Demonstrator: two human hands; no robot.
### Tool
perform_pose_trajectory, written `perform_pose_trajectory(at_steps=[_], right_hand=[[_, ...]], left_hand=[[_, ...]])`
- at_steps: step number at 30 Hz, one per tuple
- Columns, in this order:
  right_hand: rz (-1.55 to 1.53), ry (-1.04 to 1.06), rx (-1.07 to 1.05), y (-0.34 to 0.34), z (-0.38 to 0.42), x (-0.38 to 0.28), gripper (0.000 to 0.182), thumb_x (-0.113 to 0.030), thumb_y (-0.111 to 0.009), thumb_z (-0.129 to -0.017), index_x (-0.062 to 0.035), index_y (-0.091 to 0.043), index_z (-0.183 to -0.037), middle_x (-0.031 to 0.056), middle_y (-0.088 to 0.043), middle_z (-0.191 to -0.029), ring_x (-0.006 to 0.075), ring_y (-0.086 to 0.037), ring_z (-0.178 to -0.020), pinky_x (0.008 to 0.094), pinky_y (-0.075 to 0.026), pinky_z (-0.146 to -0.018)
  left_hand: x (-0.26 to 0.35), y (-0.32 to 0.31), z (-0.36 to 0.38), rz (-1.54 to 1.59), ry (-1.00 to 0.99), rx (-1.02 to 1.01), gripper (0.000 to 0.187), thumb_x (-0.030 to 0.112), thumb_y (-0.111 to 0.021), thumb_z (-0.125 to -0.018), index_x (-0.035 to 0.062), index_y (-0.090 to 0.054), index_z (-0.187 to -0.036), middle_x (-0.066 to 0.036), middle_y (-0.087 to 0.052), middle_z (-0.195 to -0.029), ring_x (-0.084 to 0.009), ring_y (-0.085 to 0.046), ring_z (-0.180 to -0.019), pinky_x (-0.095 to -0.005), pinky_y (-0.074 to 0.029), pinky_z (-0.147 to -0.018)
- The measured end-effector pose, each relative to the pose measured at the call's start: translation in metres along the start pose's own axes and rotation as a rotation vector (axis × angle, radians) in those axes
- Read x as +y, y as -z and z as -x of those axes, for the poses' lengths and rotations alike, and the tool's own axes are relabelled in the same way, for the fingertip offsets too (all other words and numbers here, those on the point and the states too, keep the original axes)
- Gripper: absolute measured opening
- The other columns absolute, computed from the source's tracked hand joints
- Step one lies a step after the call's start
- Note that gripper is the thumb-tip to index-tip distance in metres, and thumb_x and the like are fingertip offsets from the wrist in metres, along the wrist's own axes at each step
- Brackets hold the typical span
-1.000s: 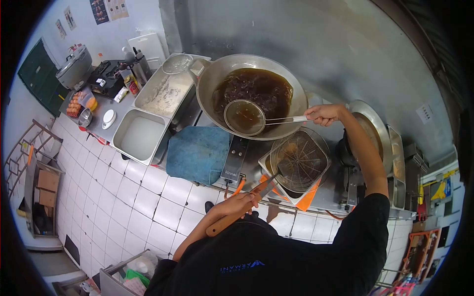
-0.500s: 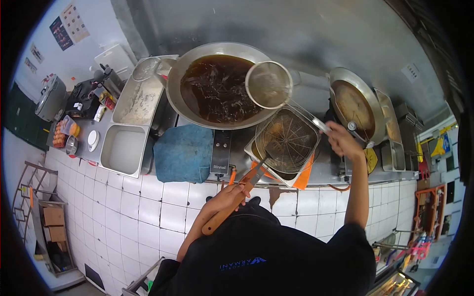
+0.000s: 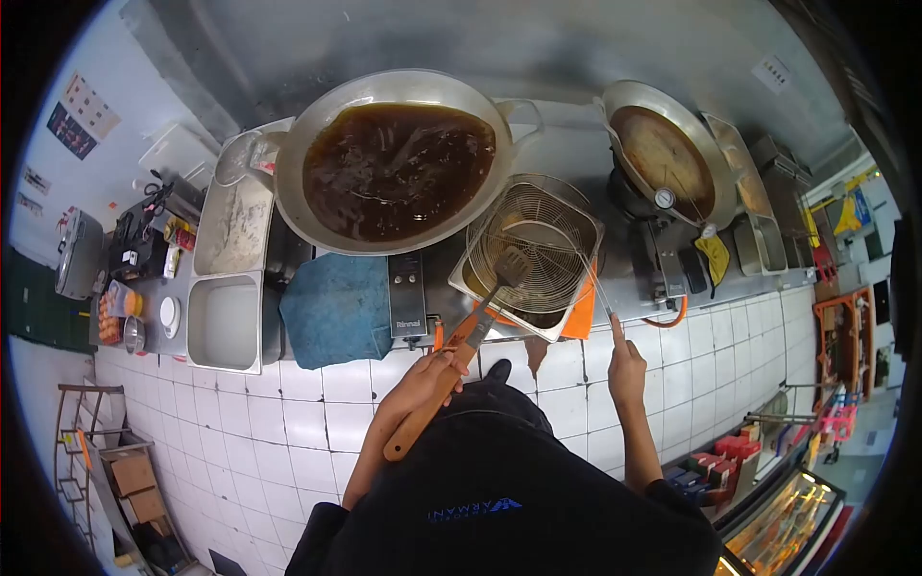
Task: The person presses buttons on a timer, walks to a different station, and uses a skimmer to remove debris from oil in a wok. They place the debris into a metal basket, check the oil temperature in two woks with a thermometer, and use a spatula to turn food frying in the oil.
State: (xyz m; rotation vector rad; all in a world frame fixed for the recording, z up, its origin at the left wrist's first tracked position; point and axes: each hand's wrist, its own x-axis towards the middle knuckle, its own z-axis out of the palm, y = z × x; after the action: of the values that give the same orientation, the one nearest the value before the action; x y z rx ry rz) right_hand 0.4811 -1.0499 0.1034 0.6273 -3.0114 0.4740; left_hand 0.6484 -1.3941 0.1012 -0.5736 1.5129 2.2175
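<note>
My left hand (image 3: 427, 384) is closed around the wooden handle of a slotted spatula (image 3: 511, 267), its metal head lying over a round wire skimmer (image 3: 562, 293). The skimmer sits over a square metal pan (image 3: 550, 333) at the counter's front edge. Closed on a thin handle, my right hand (image 3: 627, 372) holds a mesh strainer (image 3: 597, 280); its bowl end overlaps the skimmer and pan in this view. Behind them stands a big wok (image 3: 298, 216) of dark brown oil (image 3: 399, 168), its surface streaked and rippled.
A second wok (image 3: 715, 154) with oil and a dial thermometer (image 3: 665, 198) stands right. Left are a blue cloth (image 3: 336, 307), a metal tray (image 3: 226, 322) and a floury tray (image 3: 230, 226). An orange cloth (image 3: 578, 317) shows beneath the square pan.
My right hand has drawn back and down, bringing the strainer from the big wok's right rim to over the square pan. My left hand keeps its hold on the spatula. The view has shifted.
</note>
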Motion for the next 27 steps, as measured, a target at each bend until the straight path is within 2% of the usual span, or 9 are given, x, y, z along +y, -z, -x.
perform_pose_trajectory(at_steps=[12, 15, 17, 18, 20, 21, 23, 24, 27], right_hand=[[-0.186, -0.07, 0.069, -0.015, 0.007, -0.013, 0.061, 0.005, -0.044, -0.093, -0.0164, -0.04, -0.15, 0.0194, -0.053, -0.066, 0.0273, -0.053, -0.054, 0.0373, -0.047, -0.059], [-0.153, -0.208, -0.082, -0.014, 0.004, -0.012, 0.058, 0.003, -0.044, -0.096, -0.0149, -0.038, -0.151, 0.0224, -0.053, -0.067, 0.0271, -0.054, -0.054, 0.0365, -0.049, -0.062], [-0.365, -0.067, 0.077, -0.024, 0.001, -0.007, 0.051, -0.004, -0.044, -0.099, -0.0139, -0.039, -0.149, 0.0128, -0.053, -0.06, 0.0275, -0.052, -0.046, 0.0406, -0.045, -0.05], [-0.366, -0.057, 0.08, -0.026, 0.002, -0.005, 0.051, -0.004, -0.044, -0.099, -0.0139, -0.039, -0.149, 0.0128, -0.053, -0.06, 0.0275, -0.052, -0.046, 0.0406, -0.045, -0.05], [-0.987, -0.653, -0.237, -0.017, 0.001, -0.017, 0.034, -0.015, -0.044, -0.103, -0.0133, -0.047, -0.137, 0.0001, -0.043, -0.058, 0.0113, -0.039, -0.04, 0.0283, -0.033, -0.035], [-0.983, -0.636, -0.242, -0.014, -0.001, -0.019, 0.034, -0.015, -0.044, -0.103, -0.0133, -0.047, -0.137, 0.0001, -0.043, -0.058, 0.0113, -0.039, -0.04, 0.0283, -0.033, -0.035], [-1.459, -0.797, -0.323, -0.01, -0.004, -0.023, 0.018, -0.022, -0.044, -0.105, -0.0185, -0.049, -0.122, -0.0097, -0.026, -0.06, 0.0009, -0.022, -0.043, 0.0191, -0.015, -0.033], [-1.54, -0.825, -0.322, -0.008, -0.006, -0.023, 0.009, -0.024, -0.045, -0.105, -0.0189, -0.05, -0.111, -0.009, -0.025, -0.06, 0.0019, -0.02, -0.042, 0.0193, -0.016, -0.033], [-1.577, -0.759, -0.312, 0.006, -0.019, -0.037, 0.01, -0.025, -0.046, -0.105, -0.0194, -0.05, -0.111, -0.0094, -0.025, -0.059, 0.0015, -0.021, -0.042, 0.019, -0.015, -0.033]], left_hand=[[-0.004, 0.0, -0.004, -0.008, 0.003, -0.004, 0.046, 0.036, -0.03, -0.108, 0.0018, -0.06, -0.099, -0.009, -0.058, -0.081, -0.0149, -0.06, -0.073, -0.0272, -0.05, -0.056], [-0.003, -0.001, -0.004, -0.005, -0.004, 0.013, 0.046, 0.036, -0.031, -0.108, 0.0015, -0.06, -0.1, -0.009, -0.059, -0.085, -0.015, -0.06, -0.073, -0.0272, -0.051, -0.056], [-0.008, 0.001, -0.006, -0.008, -0.011, 0.004, 0.045, 0.035, -0.031, -0.108, 0.0013, -0.06, -0.101, -0.009, -0.059, -0.086, -0.0149, -0.06, -0.073, -0.0272, -0.051, -0.057], [-0.009, 0.002, -0.006, -0.008, -0.012, -0.005, 0.045, 0.035, -0.032, -0.108, 0.001, -0.06, -0.101, -0.009, -0.059, -0.088, -0.0149, -0.06, -0.074, -0.0273, -0.051, -0.057], [-0.008, 0.002, -0.006, -0.019, -0.016, -0.004, 0.045, 0.035, -0.032, -0.108, 0.0009, -0.061, -0.102, -0.009, -0.059, -0.087, -0.0148, -0.06, -0.074, -0.0272, -0.051, -0.056], [-0.007, 0.002, -0.006, -0.031, -0.014, -0.005, 0.044, 0.035, -0.033, -0.108, 0.0007, -0.061, -0.102, -0.01, -0.059, -0.086, -0.0147, -0.06, -0.074, -0.0272, -0.051, -0.056], [-0.003, -0.001, -0.003, -0.017, -0.028, 0.008, 0.045, 0.035, -0.032, -0.107, 0.0005, -0.061, -0.104, -0.01, -0.059, -0.088, -0.0148, -0.06, -0.074, -0.0273, -0.052, -0.056], [-0.001, -0.002, -0.002, -0.012, -0.028, 0.012, 0.045, 0.036, -0.032, -0.107, 0.0002, -0.06, -0.105, -0.01, -0.059, -0.09, -0.0149, -0.06, -0.074, -0.0274, -0.052, -0.056], [-0.019, 0.005, -0.012, -0.046, -0.088, 0.009, 0.048, 0.039, -0.031, -0.107, 0.0021, -0.061, -0.102, -0.01, -0.059, -0.078, -0.0152, -0.058, -0.065, -0.0268, -0.05, -0.056]])
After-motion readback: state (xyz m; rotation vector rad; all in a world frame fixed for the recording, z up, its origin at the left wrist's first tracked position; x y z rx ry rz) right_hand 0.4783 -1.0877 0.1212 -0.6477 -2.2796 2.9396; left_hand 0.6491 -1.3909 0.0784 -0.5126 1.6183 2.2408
